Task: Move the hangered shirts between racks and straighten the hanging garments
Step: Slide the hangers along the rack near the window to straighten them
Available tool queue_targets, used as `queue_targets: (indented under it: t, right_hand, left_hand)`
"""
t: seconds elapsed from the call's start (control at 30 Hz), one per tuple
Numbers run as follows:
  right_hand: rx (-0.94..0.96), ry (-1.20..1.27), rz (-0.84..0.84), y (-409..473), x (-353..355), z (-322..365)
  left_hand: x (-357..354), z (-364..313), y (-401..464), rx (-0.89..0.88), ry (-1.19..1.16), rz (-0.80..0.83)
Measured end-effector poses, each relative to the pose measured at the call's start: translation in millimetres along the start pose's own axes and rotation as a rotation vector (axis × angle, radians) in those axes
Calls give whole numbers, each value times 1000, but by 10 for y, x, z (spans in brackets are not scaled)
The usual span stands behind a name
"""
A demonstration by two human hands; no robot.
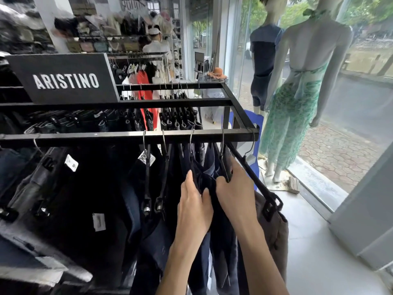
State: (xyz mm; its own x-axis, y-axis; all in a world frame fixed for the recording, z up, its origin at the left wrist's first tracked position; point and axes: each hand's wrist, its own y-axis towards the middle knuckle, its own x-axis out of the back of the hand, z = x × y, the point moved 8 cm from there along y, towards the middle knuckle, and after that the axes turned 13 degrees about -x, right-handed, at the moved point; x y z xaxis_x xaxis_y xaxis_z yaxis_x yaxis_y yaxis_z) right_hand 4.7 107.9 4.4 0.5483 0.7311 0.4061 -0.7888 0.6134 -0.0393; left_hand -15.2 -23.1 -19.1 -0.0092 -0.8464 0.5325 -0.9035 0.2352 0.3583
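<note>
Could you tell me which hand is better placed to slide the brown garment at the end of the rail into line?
The right hand: it already lies beside the brown garment and its slanted hanger, while the left hand holds dark fabric further left.

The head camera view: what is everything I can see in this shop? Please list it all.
Rack: one, black metal, across the middle.
Brand sign: one, black with white letters, on the rack's left top.
Dark garments: many, navy and black, on clip hangers along the near rail.
Brown garment: one, at the rail's right end.
Price tags: several, white, on the garments.
Red garment: one, on a far rack.
Mannequins: two, pale, at the window; the nearer in green print, the farther in dark blue.
Hat: one, orange, behind the rack.
Left hand: grips dark cloth.
Right hand: grips a black hanger.
</note>
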Motion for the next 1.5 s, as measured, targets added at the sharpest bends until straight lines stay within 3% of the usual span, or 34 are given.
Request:
queue_targets:
  t: [0.17, 0.27, 0.4, 0.53, 0.63, 1.1, 1.27, 1.4, 1.5]
  right_hand:
    - [176, 102, -173, -259, 189, 464]
    - [233, 190, -57, -328, -66, 611]
    - [158, 134, 158, -324, -696, 556]
    - [-7, 4, 270, -288, -1245, 339]
    - [-120, 22, 343, -245, -1386, 191]
    - [-195, 61, 375, -236, -1555, 191]
    - [-182, 57, 299, -227, -1467, 217]
    - [-192, 21, 256, -272, -1445, 299]
    - [-104, 8, 85, -352, -1340, 473]
  left_hand:
    - [658, -88, 49, -229, 131, -297]
    - [1016, 79, 116, -190, 229, -416]
    - [1092, 501, 203, 76, 325, -255]
    - [926, 799, 231, 266, 53, -71]
    - [898, 890, 254, 258, -47, -76]
    - [1090, 1206, 326, 164, -78, -83]
    - [1116, 1232, 317, 169, -112, -106]
    - [1111, 1154, 334, 117, -15, 1]
    - [1211, 1184, 330, 131, -25, 18]
